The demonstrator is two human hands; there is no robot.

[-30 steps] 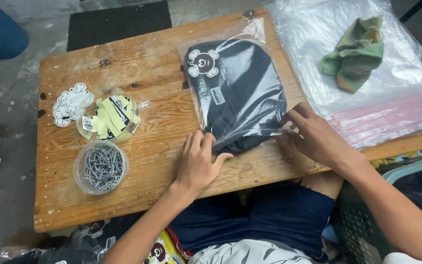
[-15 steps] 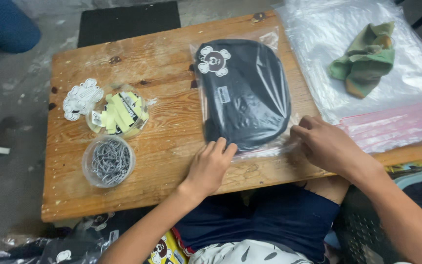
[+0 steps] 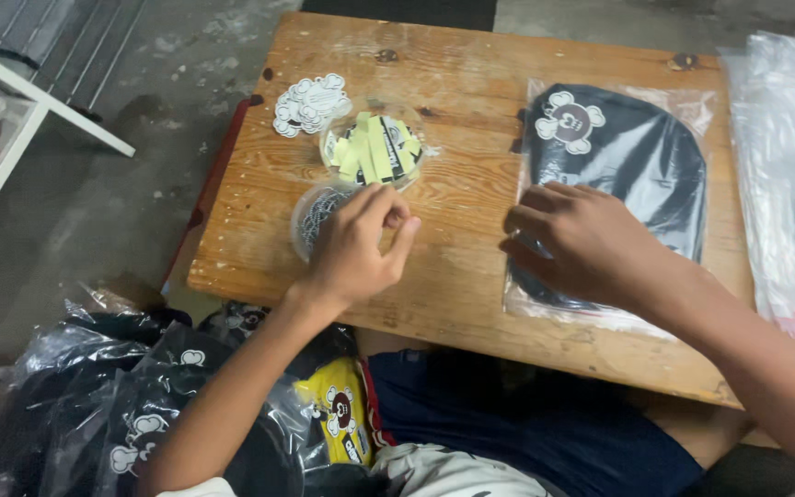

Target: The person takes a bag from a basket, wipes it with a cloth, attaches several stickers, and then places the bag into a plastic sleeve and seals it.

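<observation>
Wooden planks of the small table (image 3: 471, 198) carried everything the hands were busy with. The left hand (image 3: 356, 244) hovered over a clear round tub (image 3: 310, 213) of small dark metal pieces near the table's front left, its fingers curled inward with thumb and forefinger pinched together; whether anything sat between them could not be told. Just behind that tub stood a second clear tub (image 3: 374, 147) filled with yellow and black tags, and a loose pile of white cloud-shaped stickers (image 3: 308, 103) lay beside it, toward the far left corner. The right hand (image 3: 581, 244) rested flat, fingers spread and relaxed, on a clear plastic bag (image 3: 683, 110) holding a dark folded garment (image 3: 641, 161) with a white emblem, which lay at the table's right side. Bagged dark garments (image 3: 131, 405) were heaped on the floor to the person's left.
</observation>
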